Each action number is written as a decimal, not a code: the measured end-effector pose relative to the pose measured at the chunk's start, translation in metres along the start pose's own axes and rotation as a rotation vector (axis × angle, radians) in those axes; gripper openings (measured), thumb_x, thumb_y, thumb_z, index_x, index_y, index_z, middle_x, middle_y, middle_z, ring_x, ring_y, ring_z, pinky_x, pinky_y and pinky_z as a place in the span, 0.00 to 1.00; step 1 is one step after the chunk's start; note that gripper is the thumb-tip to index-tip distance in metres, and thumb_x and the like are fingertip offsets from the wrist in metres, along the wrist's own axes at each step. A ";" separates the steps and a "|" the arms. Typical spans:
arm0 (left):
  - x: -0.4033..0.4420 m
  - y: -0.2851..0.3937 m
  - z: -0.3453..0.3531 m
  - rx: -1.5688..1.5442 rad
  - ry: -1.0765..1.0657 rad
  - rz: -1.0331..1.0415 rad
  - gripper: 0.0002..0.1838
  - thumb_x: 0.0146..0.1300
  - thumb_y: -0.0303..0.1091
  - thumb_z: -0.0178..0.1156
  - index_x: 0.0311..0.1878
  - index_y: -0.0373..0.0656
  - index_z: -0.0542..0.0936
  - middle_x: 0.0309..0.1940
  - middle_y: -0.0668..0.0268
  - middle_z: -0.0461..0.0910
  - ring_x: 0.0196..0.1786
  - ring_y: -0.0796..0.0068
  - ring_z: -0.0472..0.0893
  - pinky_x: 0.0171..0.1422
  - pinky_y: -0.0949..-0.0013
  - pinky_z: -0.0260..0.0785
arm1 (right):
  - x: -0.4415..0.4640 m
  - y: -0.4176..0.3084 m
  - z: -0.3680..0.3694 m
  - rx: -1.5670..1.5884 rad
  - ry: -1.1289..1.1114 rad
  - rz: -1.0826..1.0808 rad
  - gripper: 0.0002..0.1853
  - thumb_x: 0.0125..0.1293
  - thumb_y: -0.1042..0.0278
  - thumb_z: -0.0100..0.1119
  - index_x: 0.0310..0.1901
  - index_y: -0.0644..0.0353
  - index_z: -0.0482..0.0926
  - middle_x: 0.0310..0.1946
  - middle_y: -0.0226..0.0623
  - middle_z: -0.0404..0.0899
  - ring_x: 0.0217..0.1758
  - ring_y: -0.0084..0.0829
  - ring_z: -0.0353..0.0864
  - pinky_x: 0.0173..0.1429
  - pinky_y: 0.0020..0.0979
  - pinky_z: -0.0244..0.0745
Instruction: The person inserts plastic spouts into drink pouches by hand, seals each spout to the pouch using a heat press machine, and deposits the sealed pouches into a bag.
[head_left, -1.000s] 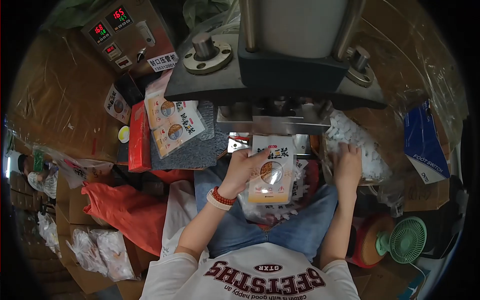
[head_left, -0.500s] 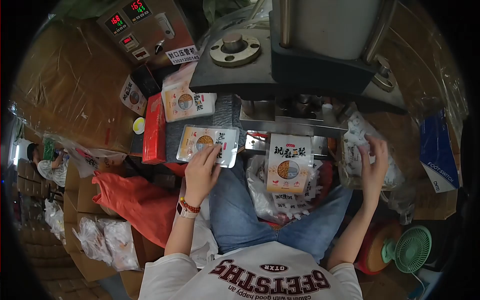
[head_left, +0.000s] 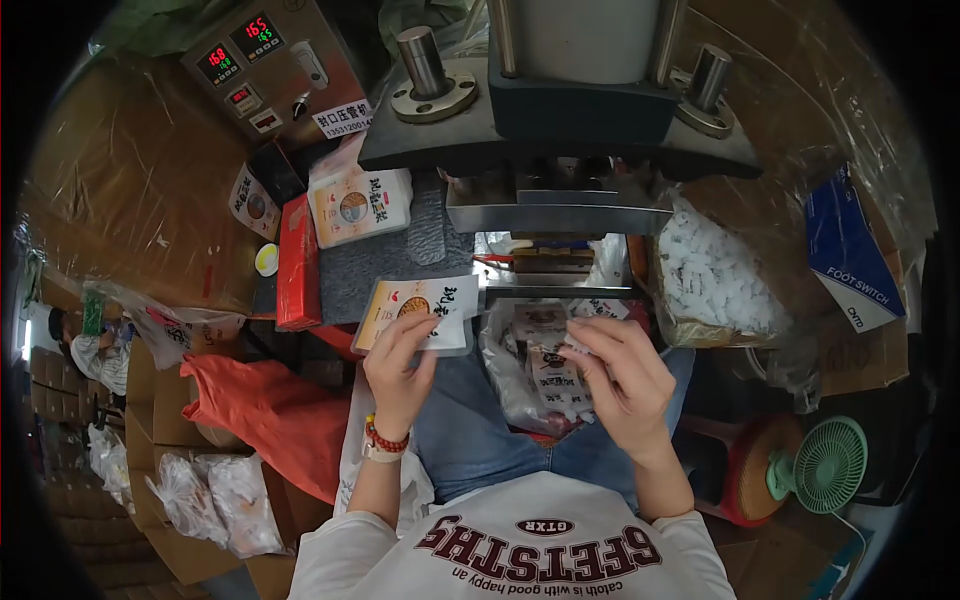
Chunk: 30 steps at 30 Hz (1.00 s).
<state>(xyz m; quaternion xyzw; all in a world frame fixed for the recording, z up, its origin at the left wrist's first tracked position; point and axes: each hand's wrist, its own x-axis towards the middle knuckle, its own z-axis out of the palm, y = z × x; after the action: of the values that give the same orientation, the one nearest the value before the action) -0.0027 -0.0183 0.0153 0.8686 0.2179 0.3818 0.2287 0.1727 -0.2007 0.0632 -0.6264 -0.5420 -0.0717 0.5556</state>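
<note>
My left hand is closed on the edge of a printed flat pouch, white and orange with a round picture of grains. My right hand pinches a small white plastic spout between thumb and fingertips, to the right of the pouch and apart from it. Below and between the hands, an open plastic bag holds several printed pouches. Ahead stands a press with a metal jaw above a lit gap. A clear bag of white spouts lies on the right.
More pouches are stacked at the left beside a red box. A control box with lit digits stands behind. A blue carton and green fan are at the right. Another person is far left.
My right hand has come from the spout bag toward the middle, now pinching a spout. The pouch hanging at the press has left it. More of the press's posts shows above its plate.
</note>
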 end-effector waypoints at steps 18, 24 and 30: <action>-0.002 0.032 0.087 -0.875 -0.292 -0.695 0.15 0.66 0.38 0.63 0.34 0.33 0.85 0.22 0.73 0.80 0.23 0.92 0.71 0.25 0.81 0.60 | 0.010 0.011 -0.015 -0.160 0.003 0.052 0.23 0.49 0.73 0.72 0.49 0.66 0.80 0.35 0.38 0.82 0.38 0.39 0.78 0.46 0.33 0.72; 0.043 0.022 0.111 -1.100 -0.225 -0.836 0.13 0.66 0.36 0.63 0.27 0.38 0.81 0.17 0.77 0.74 0.18 0.92 0.66 0.21 0.80 0.52 | 0.006 -0.015 -0.029 0.271 -0.100 -0.052 0.20 0.49 0.82 0.69 0.47 0.69 0.81 0.25 0.38 0.80 0.21 0.30 0.73 0.31 0.30 0.68; 0.048 0.026 0.127 -1.098 -0.164 -0.869 0.10 0.65 0.33 0.63 0.27 0.40 0.81 0.15 0.78 0.72 0.14 0.91 0.63 0.19 0.80 0.48 | 0.039 -0.084 -0.062 0.455 -0.276 -0.184 0.16 0.51 0.81 0.68 0.44 0.70 0.78 0.24 0.34 0.80 0.23 0.29 0.75 0.33 0.33 0.70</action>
<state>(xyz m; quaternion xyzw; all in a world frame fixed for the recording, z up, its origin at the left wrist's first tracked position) 0.1290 -0.0412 -0.0196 0.4879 0.3028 0.2440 0.7815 0.1560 -0.2428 0.1653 -0.4377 -0.6693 0.0876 0.5939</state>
